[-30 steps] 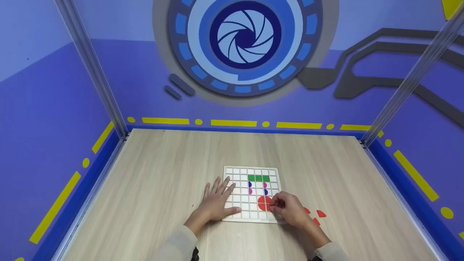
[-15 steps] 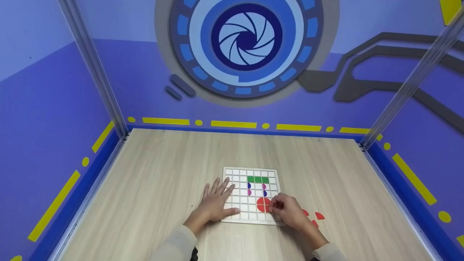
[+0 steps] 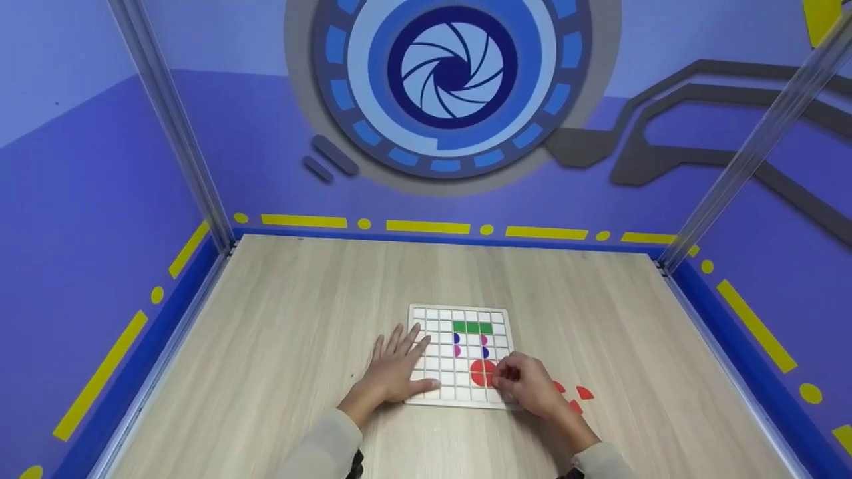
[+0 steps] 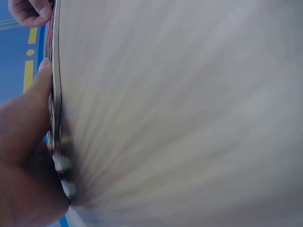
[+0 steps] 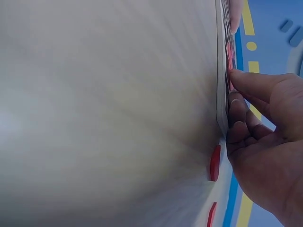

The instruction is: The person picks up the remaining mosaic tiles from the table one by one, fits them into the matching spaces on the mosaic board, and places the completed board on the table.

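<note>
A white gridded mosaic board (image 3: 459,396) lies flat on the wooden table. My left hand (image 3: 394,369) rests spread on the board's left side, fingers straight and thumb near the lower edge. At the board's lower right, my right hand (image 3: 529,382) curls its fingers, thumb and index fingertip pinching a red quarter-circle piece at the right side of a red circle (image 3: 478,374). Fingers partly hide that piece. In the right wrist view, the fingertips (image 5: 235,74) meet the red on the board's surface. Green squares (image 3: 472,327) form a row above small blue and pink half-circles (image 3: 457,344).
Three loose red quarter-circle pieces (image 3: 585,392) lie on the table right of the board, partly beside the right wrist. Blue walls with yellow marks (image 3: 427,227) and metal posts (image 3: 176,133) enclose the table (image 3: 313,286) at the back and sides.
Both hands keep nearly the same places on the board. The right fingers stay at the red circle's right side, and the camera view shifts slightly.
</note>
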`<state>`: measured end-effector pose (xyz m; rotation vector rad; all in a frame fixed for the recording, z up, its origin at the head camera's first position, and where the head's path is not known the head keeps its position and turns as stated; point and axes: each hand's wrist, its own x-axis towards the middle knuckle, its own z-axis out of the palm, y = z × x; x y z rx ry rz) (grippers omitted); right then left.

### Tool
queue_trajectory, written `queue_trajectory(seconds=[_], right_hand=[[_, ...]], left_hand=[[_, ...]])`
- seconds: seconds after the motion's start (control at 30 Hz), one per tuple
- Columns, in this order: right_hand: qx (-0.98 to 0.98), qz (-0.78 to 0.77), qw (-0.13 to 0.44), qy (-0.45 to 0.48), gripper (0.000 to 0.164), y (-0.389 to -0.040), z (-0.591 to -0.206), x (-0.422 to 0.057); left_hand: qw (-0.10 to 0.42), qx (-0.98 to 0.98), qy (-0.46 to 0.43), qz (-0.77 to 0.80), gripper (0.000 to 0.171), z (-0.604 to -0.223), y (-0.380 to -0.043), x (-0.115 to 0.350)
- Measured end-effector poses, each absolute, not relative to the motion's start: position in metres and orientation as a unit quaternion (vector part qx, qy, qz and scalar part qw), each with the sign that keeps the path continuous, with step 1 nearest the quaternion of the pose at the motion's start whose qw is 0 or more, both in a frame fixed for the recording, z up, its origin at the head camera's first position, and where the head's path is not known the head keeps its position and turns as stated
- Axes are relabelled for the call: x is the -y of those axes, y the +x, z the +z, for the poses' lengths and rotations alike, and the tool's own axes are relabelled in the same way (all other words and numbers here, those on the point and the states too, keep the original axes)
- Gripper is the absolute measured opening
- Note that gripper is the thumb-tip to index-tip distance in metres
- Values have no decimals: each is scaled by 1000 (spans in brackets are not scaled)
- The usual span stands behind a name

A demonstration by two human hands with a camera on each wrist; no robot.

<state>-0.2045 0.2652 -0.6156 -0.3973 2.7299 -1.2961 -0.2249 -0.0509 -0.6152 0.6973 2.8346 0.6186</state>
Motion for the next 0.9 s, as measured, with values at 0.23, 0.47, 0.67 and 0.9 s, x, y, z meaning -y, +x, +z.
queue_trajectory(seconds=[0.23, 0.47, 0.67, 0.9], right_hand=[[-894, -428, 44, -125, 9, -206, -619, -259], [-898, -422, 35, -118, 10, -203, -618, -258], [-908, -402, 28, -114, 12, -201, -616, -256], [-927, -349, 16, -135, 15, -202, -610, -253]], left_hand=[[80, -947, 229, 212, 93, -616, -224, 56], [79, -945, 231, 218, 93, -616, -225, 55], [84, -945, 229, 218, 93, -618, -224, 54], [80, -943, 235, 222, 93, -617, -224, 52]])
